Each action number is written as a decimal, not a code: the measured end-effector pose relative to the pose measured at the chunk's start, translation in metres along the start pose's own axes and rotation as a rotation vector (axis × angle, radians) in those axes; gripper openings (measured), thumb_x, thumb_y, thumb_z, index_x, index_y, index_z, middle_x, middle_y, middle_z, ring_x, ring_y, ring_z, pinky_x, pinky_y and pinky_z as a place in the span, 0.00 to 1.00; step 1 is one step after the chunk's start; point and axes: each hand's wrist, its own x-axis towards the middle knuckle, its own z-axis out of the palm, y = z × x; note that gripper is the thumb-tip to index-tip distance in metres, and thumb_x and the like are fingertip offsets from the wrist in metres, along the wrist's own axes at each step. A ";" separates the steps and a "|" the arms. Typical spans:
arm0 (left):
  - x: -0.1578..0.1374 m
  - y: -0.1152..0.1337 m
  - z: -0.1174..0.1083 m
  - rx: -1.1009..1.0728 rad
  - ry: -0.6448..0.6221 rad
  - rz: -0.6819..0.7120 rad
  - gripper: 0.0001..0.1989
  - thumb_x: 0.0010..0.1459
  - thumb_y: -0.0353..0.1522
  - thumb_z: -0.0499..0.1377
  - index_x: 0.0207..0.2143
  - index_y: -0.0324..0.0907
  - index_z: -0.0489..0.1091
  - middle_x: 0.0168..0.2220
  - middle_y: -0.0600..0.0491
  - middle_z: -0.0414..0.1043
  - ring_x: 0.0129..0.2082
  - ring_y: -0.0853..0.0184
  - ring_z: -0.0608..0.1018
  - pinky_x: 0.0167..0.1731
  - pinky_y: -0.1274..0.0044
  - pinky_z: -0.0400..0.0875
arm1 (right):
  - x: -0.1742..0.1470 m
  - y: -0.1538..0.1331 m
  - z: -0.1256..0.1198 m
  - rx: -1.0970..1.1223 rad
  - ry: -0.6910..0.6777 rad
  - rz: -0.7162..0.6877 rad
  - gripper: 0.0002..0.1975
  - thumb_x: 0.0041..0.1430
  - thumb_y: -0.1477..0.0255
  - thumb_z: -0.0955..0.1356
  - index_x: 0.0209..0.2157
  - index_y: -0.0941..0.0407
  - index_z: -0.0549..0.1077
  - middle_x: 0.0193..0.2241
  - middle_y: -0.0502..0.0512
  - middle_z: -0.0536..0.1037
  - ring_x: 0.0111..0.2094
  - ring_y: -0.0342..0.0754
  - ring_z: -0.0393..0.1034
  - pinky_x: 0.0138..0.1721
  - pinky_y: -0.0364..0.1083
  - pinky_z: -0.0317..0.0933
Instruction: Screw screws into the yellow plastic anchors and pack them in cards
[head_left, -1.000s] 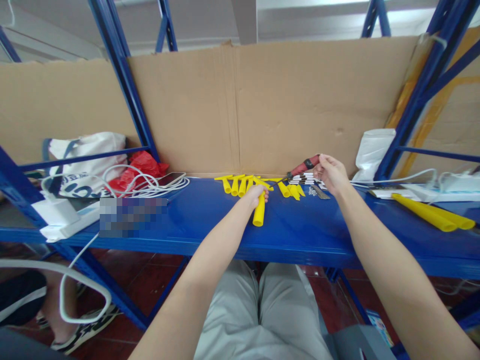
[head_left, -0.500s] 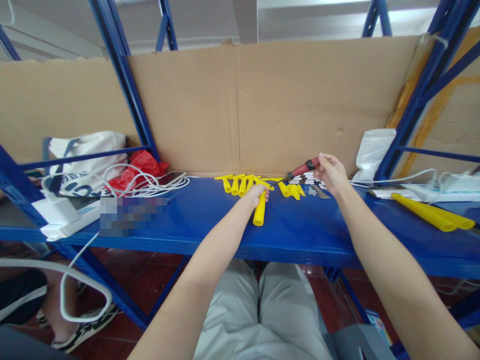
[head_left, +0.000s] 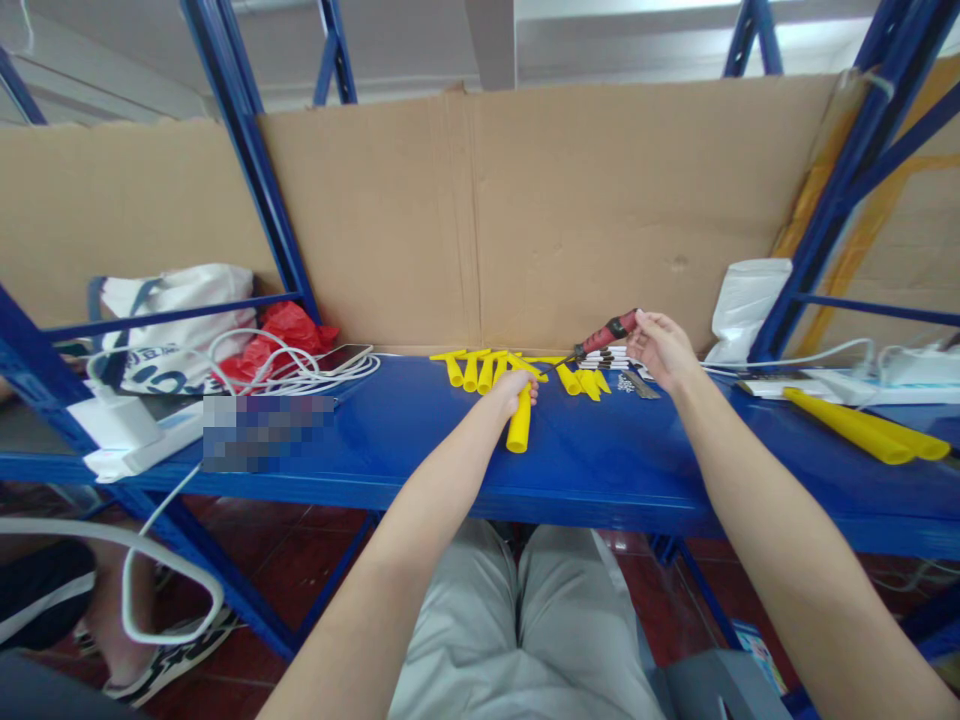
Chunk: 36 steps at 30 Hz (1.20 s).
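My left hand [head_left: 519, 386] is closed round a yellow tube-shaped piece [head_left: 518, 430], whose wide round end points toward me. In my right hand [head_left: 661, 347], the fingertips pinch the end of a red-handled screwdriver [head_left: 606, 336]. Its thin shaft slants down left to the part of the yellow piece by my left hand; the tip's exact contact is hidden. Several more yellow pieces [head_left: 471, 372] lie in a row behind my left hand. Other yellow pieces [head_left: 583, 381] are to its right, beside small screws [head_left: 624, 382] and white sticks with dark ends [head_left: 604, 358].
Long yellow cones [head_left: 862, 428] lie at the right of the blue shelf [head_left: 420, 465]. White cables [head_left: 322, 372], a red plastic bag [head_left: 276, 335] and a cloth bag [head_left: 176, 340] are at the left. A cardboard wall [head_left: 585, 210] stands behind. Another person's leg shows lower left.
The right fingers have shifted slightly on the end of the screwdriver handle and opened a little. My left hand and the yellow piece stay in place.
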 end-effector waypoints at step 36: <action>-0.002 0.000 -0.001 0.025 -0.004 0.003 0.10 0.52 0.18 0.49 0.25 0.39 0.61 0.12 0.59 0.57 0.11 0.76 0.60 0.13 0.83 0.55 | -0.002 0.003 0.004 -0.111 0.076 -0.039 0.23 0.34 0.55 0.76 0.28 0.54 0.68 0.13 0.41 0.64 0.14 0.37 0.58 0.15 0.39 0.54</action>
